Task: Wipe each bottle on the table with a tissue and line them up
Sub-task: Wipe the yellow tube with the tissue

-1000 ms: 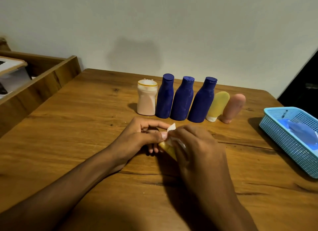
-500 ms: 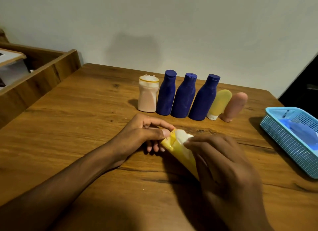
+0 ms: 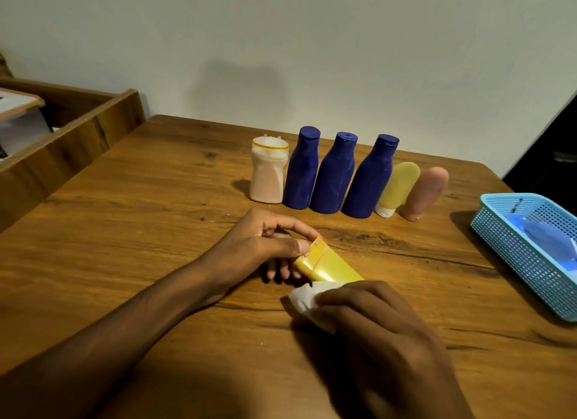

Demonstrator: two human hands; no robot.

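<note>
From the head camera, your left hand (image 3: 259,247) pinches the crimped end of a yellow tube (image 3: 327,267) between thumb and forefinger, with the other fingers curled beneath it. The tube lies tilted across the wooden table (image 3: 140,231), its crimped end pointing up and left, its lower end hidden under your right hand (image 3: 384,334). Your right hand has its fingers curled over a white tissue (image 3: 307,301) and presses it against the lower part of the tube; the tissue's edge pokes out to the left of your knuckles.

Behind your hands, a row of bottles stands near the far edge of the table. From left to right you have a pale pink bottle (image 3: 269,175) with a yellowish rim, then three dark blue bottles (image 3: 332,176) side by side, then a small yellow tube (image 3: 398,186) standing on its white cap, and a pink tube (image 3: 426,192) just beside it. They stand close together, neighbours touching or nearly so.

At the right edge sits a light blue basket (image 3: 512,250) with something blue inside. At the far left, a wooden frame (image 3: 71,140) borders the table.
</note>
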